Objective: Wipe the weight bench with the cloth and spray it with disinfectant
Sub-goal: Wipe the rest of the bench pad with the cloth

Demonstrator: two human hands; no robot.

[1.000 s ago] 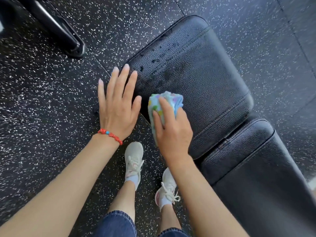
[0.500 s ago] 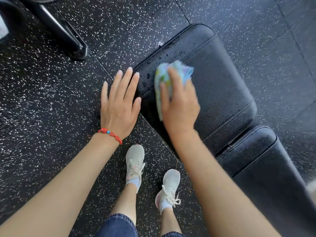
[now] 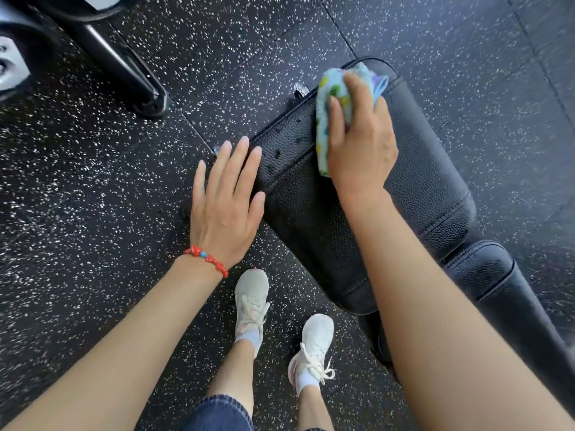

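No readable text, label or number anywhere.

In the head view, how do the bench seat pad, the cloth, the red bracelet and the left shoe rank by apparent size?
1. Bench seat pad
2. Cloth and left shoe: look alike; the cloth is partly hidden under the right hand, so no ranking.
3. Red bracelet

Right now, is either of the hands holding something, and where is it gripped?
The right hand presses a bunched multicoloured cloth against the bench pad, fingers curled over its top. The left hand holds nothing.
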